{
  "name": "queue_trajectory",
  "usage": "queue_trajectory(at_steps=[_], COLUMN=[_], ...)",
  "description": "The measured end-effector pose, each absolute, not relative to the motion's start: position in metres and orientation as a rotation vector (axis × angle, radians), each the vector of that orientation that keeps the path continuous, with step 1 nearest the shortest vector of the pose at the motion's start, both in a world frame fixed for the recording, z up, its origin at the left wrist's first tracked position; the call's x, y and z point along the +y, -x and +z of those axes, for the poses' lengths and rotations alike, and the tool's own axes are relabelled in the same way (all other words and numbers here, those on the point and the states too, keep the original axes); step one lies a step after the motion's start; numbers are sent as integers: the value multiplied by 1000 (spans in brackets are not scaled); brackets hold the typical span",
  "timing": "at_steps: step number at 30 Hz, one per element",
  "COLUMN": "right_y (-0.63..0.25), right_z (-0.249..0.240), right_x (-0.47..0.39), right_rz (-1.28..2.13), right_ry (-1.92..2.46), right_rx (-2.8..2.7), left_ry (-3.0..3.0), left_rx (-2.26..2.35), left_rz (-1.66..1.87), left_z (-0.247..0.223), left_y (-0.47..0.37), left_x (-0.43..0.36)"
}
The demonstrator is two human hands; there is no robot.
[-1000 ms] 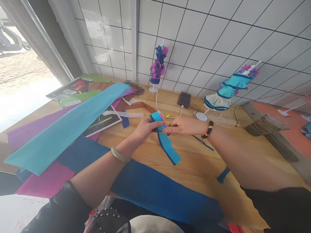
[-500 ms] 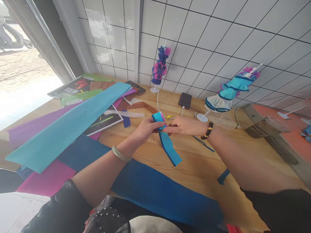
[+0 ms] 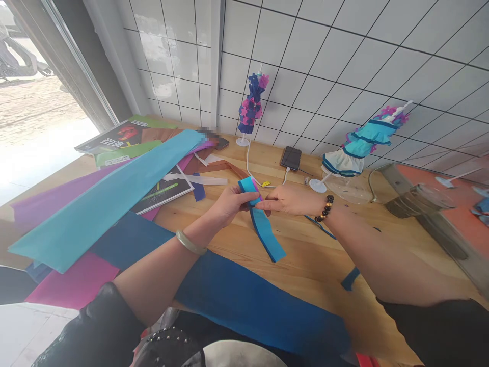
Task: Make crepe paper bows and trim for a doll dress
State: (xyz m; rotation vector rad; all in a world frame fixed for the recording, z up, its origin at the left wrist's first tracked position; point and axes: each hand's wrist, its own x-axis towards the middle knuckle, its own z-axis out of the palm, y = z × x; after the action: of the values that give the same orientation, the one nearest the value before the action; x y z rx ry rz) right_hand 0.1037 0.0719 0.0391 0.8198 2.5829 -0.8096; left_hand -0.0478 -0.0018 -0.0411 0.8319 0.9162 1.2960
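Observation:
A turquoise crepe paper strip [image 3: 268, 233] with a dark blue border is between my hands over the table. Its upper end shows a pink edge, and its lower end hangs down to the right. My left hand [image 3: 229, 202] is closed on the upper part, thumb lying across it. My right hand [image 3: 289, 199] is closed at the strip's right edge, fingertips touching it; its inner fingers are partly hidden. A thin dark blue strip [image 3: 323, 228] lies on the wood below my right wrist.
Broad sheets of turquoise [image 3: 114, 196] and dark blue paper [image 3: 252, 300] spread over the left and front. Behind stand two paper-dressed figures, one purple-pink [image 3: 251, 104], one turquoise-white [image 3: 369, 137]. A phone [image 3: 291, 158] on a cable lies between them. A clear cup [image 3: 408, 201] lies right.
Both hands stay almost in place on the strip. The strip's upper end is tilted slightly differently, and my right forearm has shifted a little.

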Motion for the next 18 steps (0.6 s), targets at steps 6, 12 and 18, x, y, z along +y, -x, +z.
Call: queue_trajectory(at_steps=[6,12,18], right_y=[-107,-116,-157], right_z=[36,34,32], right_x=[70,62,62], right_rz=[-824,-860,-798], right_ry=[-838,-826,-1119], right_rx=[2605,2592,2614], left_ry=[-778,-744,-698], left_rx=[900,953,981], left_rz=[1309,1337,1364], left_z=[-41,-43,-50], left_y=[47,49,51], left_x=[-1,1,5])
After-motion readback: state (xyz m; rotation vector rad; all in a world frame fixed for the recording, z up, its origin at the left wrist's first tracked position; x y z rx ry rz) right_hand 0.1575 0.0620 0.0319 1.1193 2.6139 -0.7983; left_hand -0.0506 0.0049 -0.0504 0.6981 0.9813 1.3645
